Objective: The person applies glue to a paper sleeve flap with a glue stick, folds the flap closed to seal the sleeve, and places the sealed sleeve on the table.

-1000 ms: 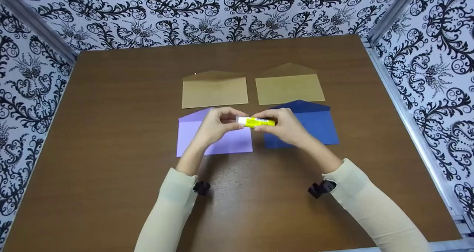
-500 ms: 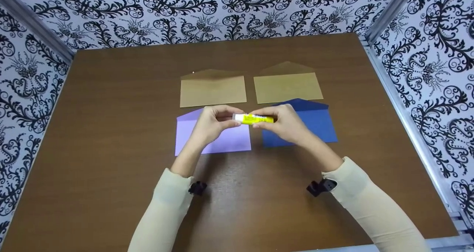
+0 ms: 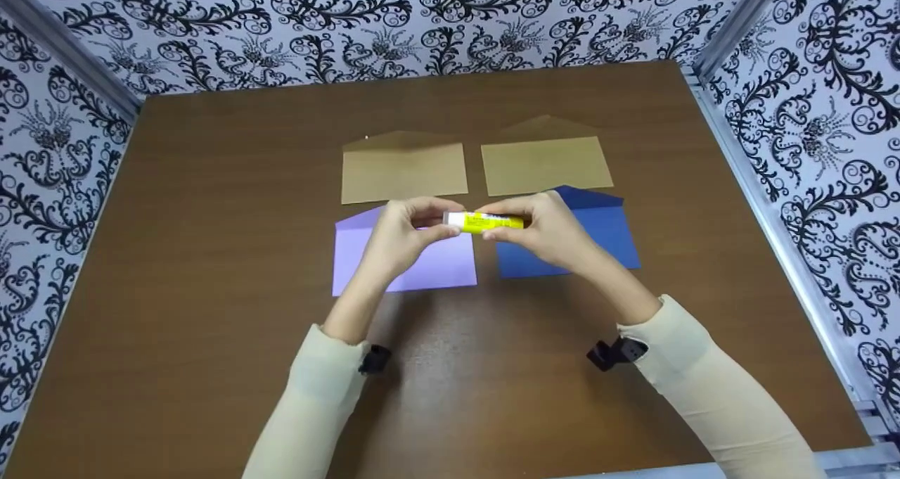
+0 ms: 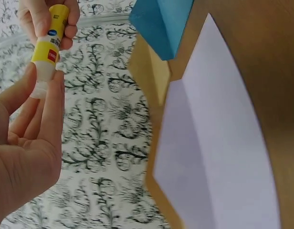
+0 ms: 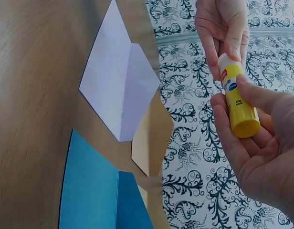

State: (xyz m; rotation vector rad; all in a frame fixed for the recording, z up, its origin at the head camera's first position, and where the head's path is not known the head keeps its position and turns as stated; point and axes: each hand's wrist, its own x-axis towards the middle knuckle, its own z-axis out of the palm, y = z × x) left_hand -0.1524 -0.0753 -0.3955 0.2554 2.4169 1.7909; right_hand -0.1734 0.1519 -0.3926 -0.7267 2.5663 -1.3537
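Observation:
A yellow glue stick (image 3: 485,222) with a whitish cap end lies level between both hands, above the envelopes. My left hand (image 3: 401,238) pinches its cap end between thumb and fingers. The yellow body is gripped by my right hand (image 3: 550,231), thumb on the near side, as the right wrist view shows. Below the left hand lies a purple envelope (image 3: 443,264) with its flap raised away from me. Beneath the right hand is a blue envelope (image 3: 608,233), partly covered by that hand, its flap also unfolded.
Two tan envelopes, a left one (image 3: 404,173) and a right one (image 3: 548,166), lie farther back with flaps unfolded. All rest on a brown wooden table (image 3: 211,254). Patterned wall panels (image 3: 387,29) and metal rails (image 3: 773,240) border the table.
The view has shifted slightly. The right hand has edged a little to the right on the glue stick; both hands keep hold of it.

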